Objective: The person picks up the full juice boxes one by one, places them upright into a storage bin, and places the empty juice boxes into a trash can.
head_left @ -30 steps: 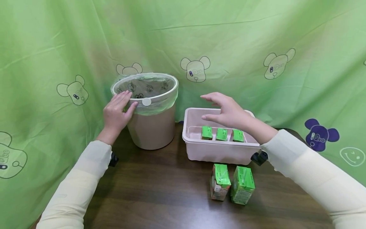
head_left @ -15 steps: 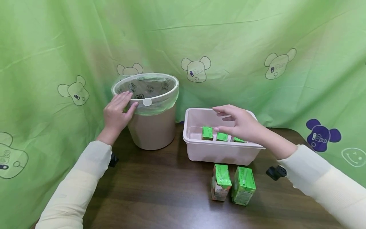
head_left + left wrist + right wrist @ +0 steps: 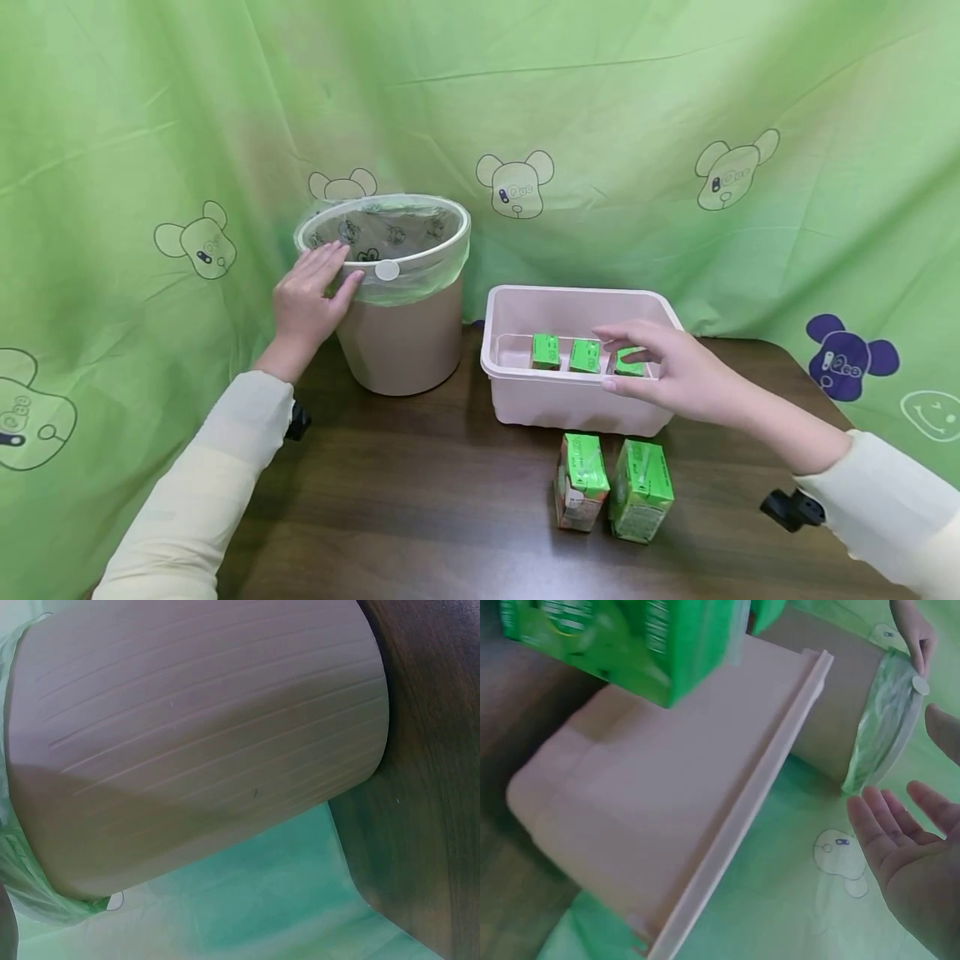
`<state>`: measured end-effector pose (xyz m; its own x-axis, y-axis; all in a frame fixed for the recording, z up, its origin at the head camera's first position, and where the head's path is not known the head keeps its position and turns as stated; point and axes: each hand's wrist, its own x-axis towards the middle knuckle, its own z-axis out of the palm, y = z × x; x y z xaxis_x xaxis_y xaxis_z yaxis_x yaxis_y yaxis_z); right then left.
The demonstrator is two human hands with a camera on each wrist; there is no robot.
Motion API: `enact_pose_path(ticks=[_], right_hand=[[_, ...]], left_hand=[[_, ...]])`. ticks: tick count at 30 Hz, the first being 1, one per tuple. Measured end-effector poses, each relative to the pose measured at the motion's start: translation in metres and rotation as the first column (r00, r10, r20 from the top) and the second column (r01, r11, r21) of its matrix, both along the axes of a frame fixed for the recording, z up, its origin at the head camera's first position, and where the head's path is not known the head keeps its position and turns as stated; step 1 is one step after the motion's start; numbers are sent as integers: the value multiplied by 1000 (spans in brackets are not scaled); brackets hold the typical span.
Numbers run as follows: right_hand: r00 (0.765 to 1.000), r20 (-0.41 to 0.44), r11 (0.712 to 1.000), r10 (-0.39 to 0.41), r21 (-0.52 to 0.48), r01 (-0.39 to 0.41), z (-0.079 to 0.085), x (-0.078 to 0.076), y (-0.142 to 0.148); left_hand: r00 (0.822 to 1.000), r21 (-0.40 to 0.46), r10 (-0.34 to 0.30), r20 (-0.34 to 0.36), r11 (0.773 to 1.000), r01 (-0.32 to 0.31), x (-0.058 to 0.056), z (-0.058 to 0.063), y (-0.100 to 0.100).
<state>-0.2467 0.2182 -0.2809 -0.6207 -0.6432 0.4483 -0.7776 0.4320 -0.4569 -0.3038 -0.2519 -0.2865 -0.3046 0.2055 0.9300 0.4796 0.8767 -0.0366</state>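
Note:
At the left, a beige trash can [image 3: 401,350] lined with a clear greenish bag [image 3: 420,279] stands on the table. My left hand [image 3: 307,292] holds its near left rim, fingers over the top edge and thumb outside. My right hand [image 3: 675,367] hovers over the right front side of a pink plastic bin [image 3: 577,400], fingers spread and nothing in it. Inside the bin stand three green-topped drink cartons, the left one [image 3: 545,351], the middle one [image 3: 584,355] and a partly covered right one [image 3: 628,364].
Two more drink cartons stand before the bin, a left one [image 3: 582,482] and a right one [image 3: 642,490]. A dark wooden table [image 3: 420,500] lies beneath everything. Behind hangs a green curtain [image 3: 600,92] with bear-head prints.
My right hand has moved right, down and towards me, from above the bin's back to its right front edge. The left hand stays on the trash can's rim.

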Motion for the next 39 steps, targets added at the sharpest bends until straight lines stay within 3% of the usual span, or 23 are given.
enact_pose_path(ticks=[17,26,34,39], right_hand=[[992,121,999,-40,39,36,-35,29,27],[991,116,996,67,46,-73,-55,30,39],[971,164,984,174,8,-178,-73,26,47],[966,195,984,170,22,-178,-81,29,50]], left_hand=[[1000,6,1,18,1000,-1,2,-1,2],[1000,-3,6,16,1000,-6,2,0,1],[1000,14,-4,7,1000,4,-1,0,1],[1000,19,-5,5,1000,5,0,-1,1]])
